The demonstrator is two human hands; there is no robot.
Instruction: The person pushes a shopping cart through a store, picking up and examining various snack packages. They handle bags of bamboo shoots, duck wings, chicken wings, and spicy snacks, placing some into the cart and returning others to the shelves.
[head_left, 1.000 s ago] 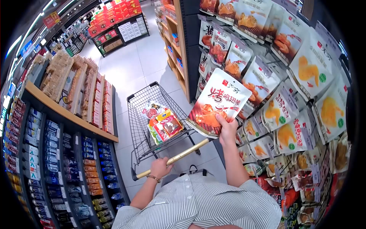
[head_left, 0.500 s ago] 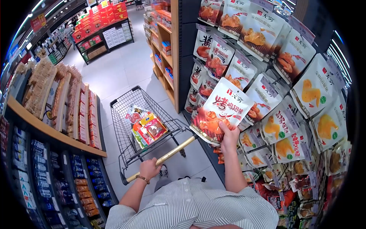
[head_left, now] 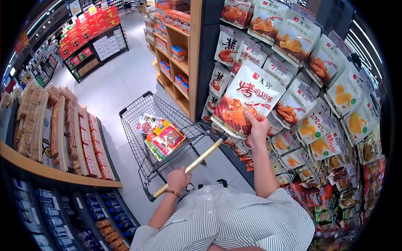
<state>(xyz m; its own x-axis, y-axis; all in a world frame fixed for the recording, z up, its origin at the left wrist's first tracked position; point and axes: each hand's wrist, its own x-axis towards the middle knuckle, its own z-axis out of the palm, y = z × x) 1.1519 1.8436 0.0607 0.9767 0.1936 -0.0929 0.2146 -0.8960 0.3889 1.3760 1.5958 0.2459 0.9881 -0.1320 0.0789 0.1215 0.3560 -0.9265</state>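
In my right hand is a white and red snack pouch with a picture of roasted chicken pieces on its front. My thumb presses on its lower part, and the fingers are behind it. The pouch is held up in front of the hanging rack of similar packets. My left hand is wrapped round the pale gold handle of a shopping cart. Inside the wire basket lie several colourful snack packets.
Hanging snack pouches cover the rack on the right. To the left stands a shelf with packaged goods on top and packets below. A wooden shelf is ahead; red boxes stack on a display farther off.
My right hand has raised the pouch slightly. The cart and the surrounding shelves have shifted in view, and the cart handle sits a little farther right with my left hand still on it.
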